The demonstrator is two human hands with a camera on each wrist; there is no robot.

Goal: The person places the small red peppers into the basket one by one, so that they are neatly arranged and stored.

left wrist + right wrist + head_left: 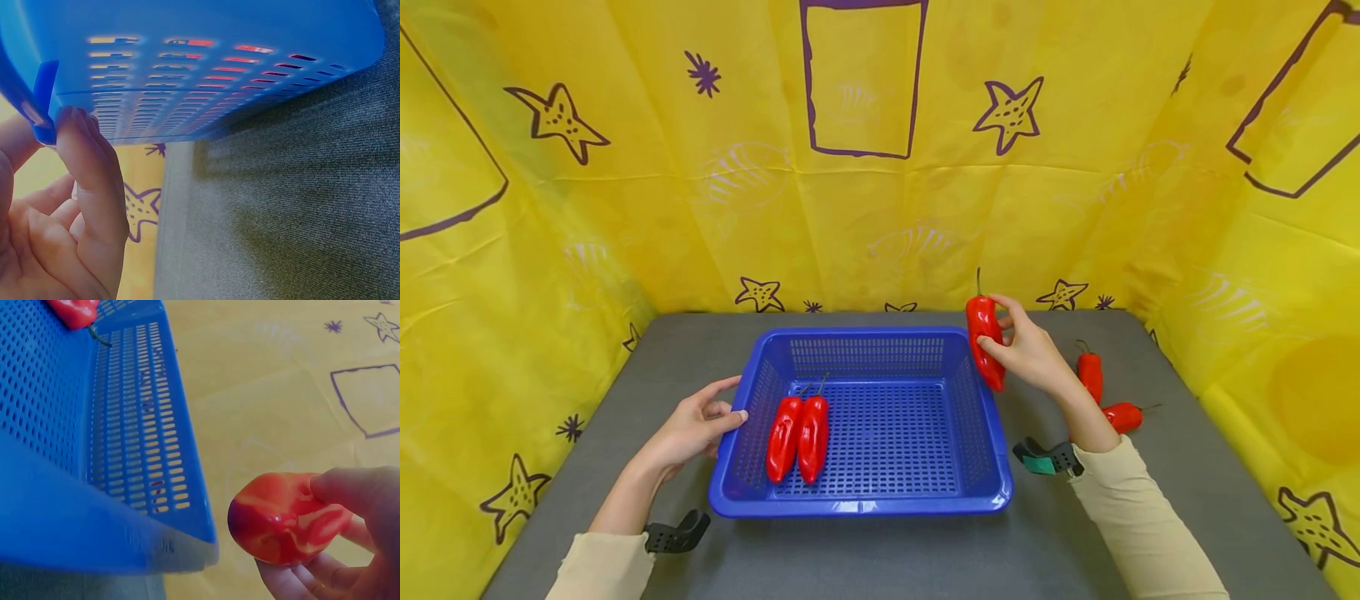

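Right hand [1026, 346] pinches a glossy red pepper [981, 318] mid-body; likely light, firm and slick, so best held there, off the thin stem [978, 282]. Left hand [695, 422] grips the blue basket [861, 507] by its rim, two peppers [812, 439] inside, nearest it; two more peppers [1090, 375] lie outward of the right.

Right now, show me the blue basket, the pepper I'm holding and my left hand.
Blue basket [808, 507]: head view, front rim.
Held pepper [982, 322]: head view, mid-body.
Left hand [689, 427]: head view, middle of the hand.
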